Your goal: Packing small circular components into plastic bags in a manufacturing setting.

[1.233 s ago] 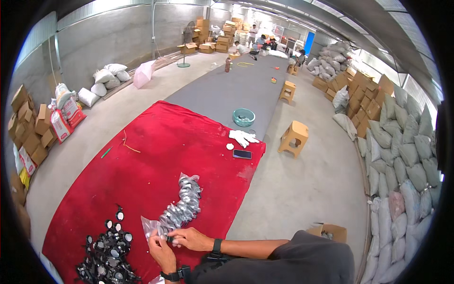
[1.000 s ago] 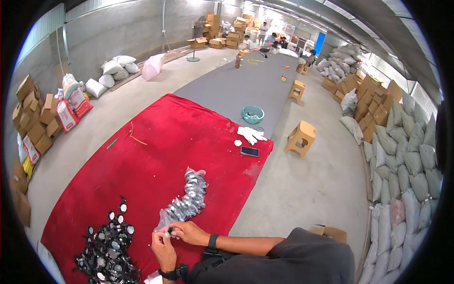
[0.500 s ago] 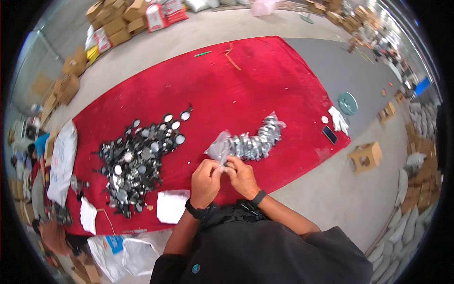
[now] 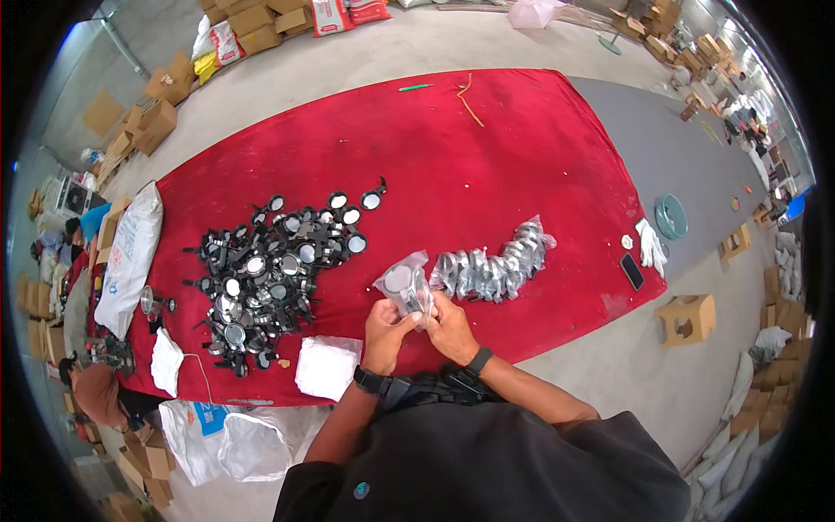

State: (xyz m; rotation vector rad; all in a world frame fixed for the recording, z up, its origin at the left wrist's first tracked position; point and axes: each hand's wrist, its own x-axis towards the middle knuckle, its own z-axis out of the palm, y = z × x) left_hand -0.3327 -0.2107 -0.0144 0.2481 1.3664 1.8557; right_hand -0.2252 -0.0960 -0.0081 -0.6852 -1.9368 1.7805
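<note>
Clear plastic bag with a small round black-rimmed mirror inside is held up between both hands, just above the near edge of the red cloth that covers the concrete floor. Left hand is closed around the bag's lower left side, and right hand pinches its lower right side with the fingers curled; the two hands touch each other under the bag. Each wrist carries a dark band.

Measured from the red cloth: on its left half lies a loose heap of small round mirrors with black rims and handles. Near the middle of the cloth, just right of the held bag, a curved row of already bagged mirrors stretches away to the right. A stack of flat clear bags rests on the cloth's near edge, left of the left hand. At the cloth's right end lie a dark phone and a white glove. A large white sack lies along the cloth's left edge, and a thin green stick sits at its far edge. Beyond the right end, on the bare floor, stands a small wooden stool
</note>
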